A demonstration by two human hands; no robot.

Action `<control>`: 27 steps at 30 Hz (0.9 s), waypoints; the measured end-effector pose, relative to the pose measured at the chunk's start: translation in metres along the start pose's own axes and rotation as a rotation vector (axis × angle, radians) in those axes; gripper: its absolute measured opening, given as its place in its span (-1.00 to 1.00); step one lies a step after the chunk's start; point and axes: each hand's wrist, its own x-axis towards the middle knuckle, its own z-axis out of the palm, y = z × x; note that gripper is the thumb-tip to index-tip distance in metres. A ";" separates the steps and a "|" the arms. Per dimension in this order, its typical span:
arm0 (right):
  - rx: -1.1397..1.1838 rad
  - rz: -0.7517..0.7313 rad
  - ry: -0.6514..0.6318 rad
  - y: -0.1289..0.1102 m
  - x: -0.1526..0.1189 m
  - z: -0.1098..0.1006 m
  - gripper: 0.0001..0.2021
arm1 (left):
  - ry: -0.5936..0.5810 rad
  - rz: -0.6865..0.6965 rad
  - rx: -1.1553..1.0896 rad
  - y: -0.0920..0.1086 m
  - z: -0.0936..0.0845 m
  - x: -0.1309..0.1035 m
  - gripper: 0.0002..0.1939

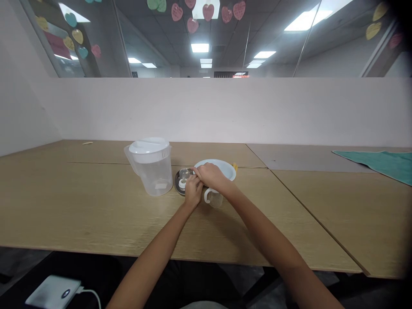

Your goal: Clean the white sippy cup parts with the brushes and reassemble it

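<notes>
My left hand [193, 189] and my right hand [210, 176] meet near the middle of the table, fingers closed together. Whatever is between them, if anything, is hidden. Just left of my fingers, a clear bottle nipple cover [184, 173] over a white collar [182, 184] rests in a round metal dish [177, 187], partly covered by my left hand. Below my right wrist stands a clear baby bottle [216, 199] with a white handle [206, 196]. Behind my right hand lies a white plate [229, 170], partly hidden by it.
A clear pitcher [156, 171] with a white lid [149, 146] stands left of the dish. Something yellow [235, 166] shows at the plate's right edge. A green cloth [386, 162] lies far right. A white power bank [53, 292] with a cable is at lower left.
</notes>
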 end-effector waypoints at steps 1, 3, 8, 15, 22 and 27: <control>0.025 -0.015 0.007 -0.001 -0.003 -0.004 -0.65 | 0.020 -0.009 -0.004 -0.001 0.000 0.000 -0.74; 0.113 -0.022 0.022 -0.005 -0.009 -0.016 -0.55 | 0.066 -0.050 -0.013 -0.004 0.002 0.000 -0.74; 0.206 0.009 0.035 -0.015 -0.022 -0.044 -0.40 | 0.077 -0.123 -0.056 -0.006 0.004 -0.001 -0.75; 0.004 0.027 -0.018 -0.016 -0.016 -0.039 -0.53 | 0.082 -0.074 -0.006 0.000 0.004 -0.002 -0.75; 0.011 0.116 -0.017 -0.014 -0.006 -0.014 -0.50 | 0.124 -0.052 -0.022 0.000 0.004 -0.003 -0.75; 0.088 0.098 0.016 -0.005 -0.009 -0.016 -0.54 | 0.077 -0.049 -0.009 0.002 0.002 -0.002 -0.77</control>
